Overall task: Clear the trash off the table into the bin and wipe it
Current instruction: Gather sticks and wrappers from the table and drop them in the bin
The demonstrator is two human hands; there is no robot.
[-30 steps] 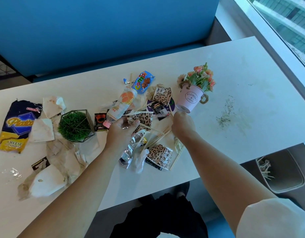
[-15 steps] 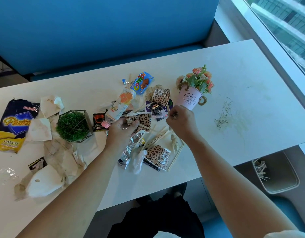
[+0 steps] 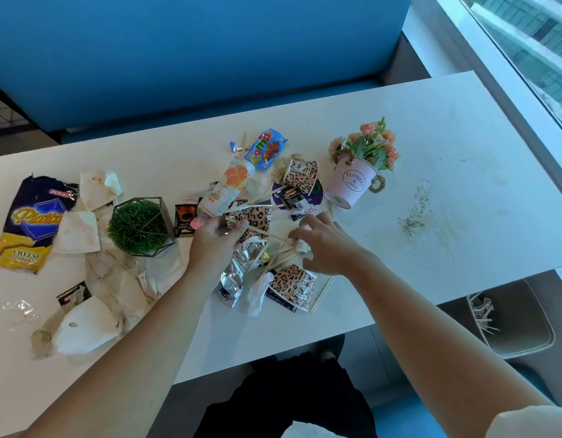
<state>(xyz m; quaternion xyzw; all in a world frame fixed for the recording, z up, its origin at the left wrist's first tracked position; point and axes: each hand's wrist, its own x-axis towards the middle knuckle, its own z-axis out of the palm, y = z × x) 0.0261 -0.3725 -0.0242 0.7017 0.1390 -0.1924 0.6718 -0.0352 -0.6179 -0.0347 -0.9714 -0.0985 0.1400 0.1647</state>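
Left hand: the fingers and thumb are curled together, pinching thin wooden sticks above the middle of the litter pile.
Right hand: the fingers are spread apart and grip nothing; the tips reach into the pile at the far ends of the sticks, beside a small white scrap.
Table: a white top with the trash gathered at its centre and left.
Leopard-print cups: there are three. One lies near the flower pot, one just beyond the left hand, and one at the near edge of the pile.
Bottle: a clear bottle with an orange label, lying on its side just beyond the left hand.
Blue snack wrapper: lies at the far side of the pile, next to the bottle.
Foil wrapper: crumpled, lying under the left wrist.
Chip bag: dark blue and yellow, lying flat at the table's left end and well apart from both hands.
Soiled napkins: lie between the chip bag and the green plant.
Flower pot: pink, standing just right of the pile.
Dark crumbs: scattered on the table to the right of the pot.
Bin: grey, on the floor below the table's right near edge, with sticks already inside.
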